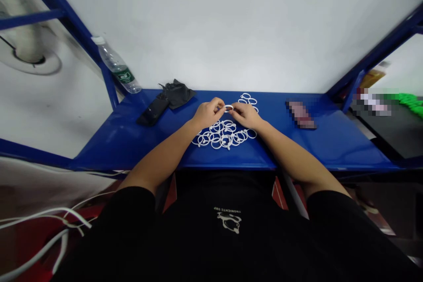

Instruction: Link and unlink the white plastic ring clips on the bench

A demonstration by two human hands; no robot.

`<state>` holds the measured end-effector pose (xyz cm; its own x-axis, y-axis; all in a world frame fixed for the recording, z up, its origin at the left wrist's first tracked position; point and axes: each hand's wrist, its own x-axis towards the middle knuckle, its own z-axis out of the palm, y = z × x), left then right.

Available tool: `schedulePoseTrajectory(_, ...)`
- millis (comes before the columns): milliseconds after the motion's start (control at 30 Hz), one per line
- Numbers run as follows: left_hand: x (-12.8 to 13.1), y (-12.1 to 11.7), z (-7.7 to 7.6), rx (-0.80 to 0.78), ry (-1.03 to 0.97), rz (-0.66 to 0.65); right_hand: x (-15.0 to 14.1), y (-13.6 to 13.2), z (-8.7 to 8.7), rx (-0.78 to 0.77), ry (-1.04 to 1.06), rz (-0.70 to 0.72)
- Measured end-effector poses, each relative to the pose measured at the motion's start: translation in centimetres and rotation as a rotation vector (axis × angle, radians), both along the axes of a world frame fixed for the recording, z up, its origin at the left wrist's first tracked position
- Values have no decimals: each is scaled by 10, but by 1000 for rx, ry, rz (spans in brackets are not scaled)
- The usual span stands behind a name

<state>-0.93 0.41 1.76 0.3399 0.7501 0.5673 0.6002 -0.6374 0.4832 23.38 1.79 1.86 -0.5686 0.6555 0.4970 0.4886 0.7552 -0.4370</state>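
Observation:
Between my two hands, a little above the blue shelf, is a white plastic ring [228, 108]. My left hand [208, 113] pinches its left side between thumb and fingers. The ring's right side is pinched by my right hand [246, 114]. Nearer to me lies a loose pile of similar white rings [224, 135], many with a small knob on the rim. Several more white rings [248, 99] lie behind my right hand, partly hidden by it.
The blue metal shelf [125, 141] meets a white wall. At its left are a plastic bottle [120, 70], a black phone [153, 111] and a crumpled black bag [178, 93]. A blurred pinkish object [301, 114] lies right. White cables [39, 216] hang lower left.

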Motion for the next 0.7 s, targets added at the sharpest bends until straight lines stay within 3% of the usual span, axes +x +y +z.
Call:
schedulePoseTrajectory(167,2,-1,0,8,22,-20,-2,0,-1,-1,128,-59)
schedulePoseTrajectory(500,2,0,1,-167,44,-51,-10,-4,-4,-39,356,-130)
schedulePoseTrajectory(700,2,-1,5,-238,113,-63,-14,1,-4,-374,496,29)
